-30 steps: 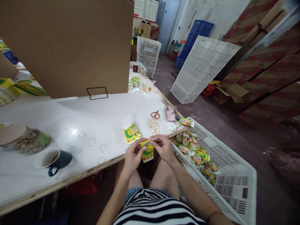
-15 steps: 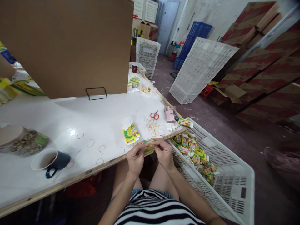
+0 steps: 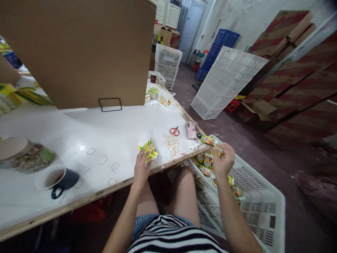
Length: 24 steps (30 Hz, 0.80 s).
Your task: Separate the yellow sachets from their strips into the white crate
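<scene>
My left hand rests at the table's front edge, its fingers on a small stack of yellow-green packets. My right hand is over the white crate to my right and grips one yellow-green packet above the heap of packets inside. One more packet lies on the table's corner. Loose rubber bands lie between the stack and the corner.
Red scissors lie beyond the rubber bands. A dark mug and a jar stand at the left of the white table. A big cardboard panel stands behind. A tilted white crate and stacked cartons fill the floor right.
Both hands held one packet together in front of me. Now they have parted: the left went to the stack on the table, the right swung out over the crate and holds a packet.
</scene>
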Available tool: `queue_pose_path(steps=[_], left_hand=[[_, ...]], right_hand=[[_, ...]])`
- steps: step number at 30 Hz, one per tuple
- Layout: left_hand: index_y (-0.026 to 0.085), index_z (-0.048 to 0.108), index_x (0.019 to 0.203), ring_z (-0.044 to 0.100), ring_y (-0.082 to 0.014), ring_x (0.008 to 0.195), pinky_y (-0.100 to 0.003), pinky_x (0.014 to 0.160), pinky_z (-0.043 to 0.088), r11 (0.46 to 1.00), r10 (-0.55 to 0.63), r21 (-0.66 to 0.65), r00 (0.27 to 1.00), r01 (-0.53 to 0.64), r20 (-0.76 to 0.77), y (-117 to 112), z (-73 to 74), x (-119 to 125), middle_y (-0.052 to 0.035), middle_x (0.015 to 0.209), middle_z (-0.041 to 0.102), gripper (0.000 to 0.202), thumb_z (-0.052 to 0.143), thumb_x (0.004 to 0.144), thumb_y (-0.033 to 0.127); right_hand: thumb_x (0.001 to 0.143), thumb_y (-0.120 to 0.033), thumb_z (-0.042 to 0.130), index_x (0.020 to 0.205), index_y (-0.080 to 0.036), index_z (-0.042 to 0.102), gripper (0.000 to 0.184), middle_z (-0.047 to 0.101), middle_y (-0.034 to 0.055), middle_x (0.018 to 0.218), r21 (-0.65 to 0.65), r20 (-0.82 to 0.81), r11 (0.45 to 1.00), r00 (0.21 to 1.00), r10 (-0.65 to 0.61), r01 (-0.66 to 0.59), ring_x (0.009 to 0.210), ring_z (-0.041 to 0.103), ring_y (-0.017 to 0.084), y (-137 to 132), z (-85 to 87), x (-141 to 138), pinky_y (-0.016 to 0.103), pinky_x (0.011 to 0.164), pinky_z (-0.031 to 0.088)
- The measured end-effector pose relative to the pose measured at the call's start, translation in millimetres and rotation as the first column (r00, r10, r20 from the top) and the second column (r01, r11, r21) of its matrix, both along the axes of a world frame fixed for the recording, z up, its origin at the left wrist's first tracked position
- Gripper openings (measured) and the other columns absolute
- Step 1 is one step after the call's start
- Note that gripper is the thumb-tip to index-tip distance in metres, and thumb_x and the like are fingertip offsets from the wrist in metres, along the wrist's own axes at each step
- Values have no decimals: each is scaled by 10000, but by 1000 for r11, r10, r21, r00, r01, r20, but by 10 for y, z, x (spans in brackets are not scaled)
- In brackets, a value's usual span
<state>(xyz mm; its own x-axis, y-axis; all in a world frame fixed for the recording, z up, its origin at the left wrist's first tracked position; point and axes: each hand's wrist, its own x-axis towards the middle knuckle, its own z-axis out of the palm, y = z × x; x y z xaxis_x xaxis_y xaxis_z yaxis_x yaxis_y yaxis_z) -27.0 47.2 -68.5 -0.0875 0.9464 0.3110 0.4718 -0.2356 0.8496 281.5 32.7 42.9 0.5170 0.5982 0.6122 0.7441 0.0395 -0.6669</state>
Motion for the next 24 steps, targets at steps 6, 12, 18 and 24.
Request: queue_pose_path(steps=[6, 12, 18, 24], left_hand=[[186, 692, 974, 580, -302, 1179, -506, 1027, 441, 999, -19, -33, 999, 18, -30, 73, -295, 27, -129, 1198, 660, 212, 601, 783, 173], [214, 723, 940, 667, -258, 1037, -478, 963, 507, 996, 71, 61, 997, -72, 20, -67, -119, -154, -88, 1072, 722, 206, 531, 866, 230], [257, 714, 1009, 609, -238, 1151, -463, 1020, 471, 960, -195, 229, 974, 165, 119, -370, 109, 77, -82, 1117, 704, 226, 528, 890, 209], [189, 582, 1227, 513, -273, 1258, -442, 1059, 422, 995, 36, -92, 781, 27, 624, -341, 285, 196, -137, 1321, 579, 454, 621, 834, 413]], right_hand=[[746, -407, 614, 803, -189, 692, 239, 691, 48, 779, -280, -437, 805, 816, 378, -523, 638, 559, 170, 231, -593, -1085, 306, 649, 480], [770, -567, 552, 671, -166, 644, 424, 555, -21, 486, -267, -714, 635, 592, 374, -725, 400, 414, 102, 333, -884, -1755, 226, 395, 351], [629, -592, 699, 780, -168, 592, 463, 610, -18, 553, -167, -846, 626, 437, 307, -762, 406, 470, 99, 270, -756, -1613, 224, 394, 379], [613, -472, 776, 876, -206, 543, 441, 659, -24, 627, -49, -888, 654, 333, 318, -755, 543, 592, 141, -25, -602, -1440, 263, 542, 478]])
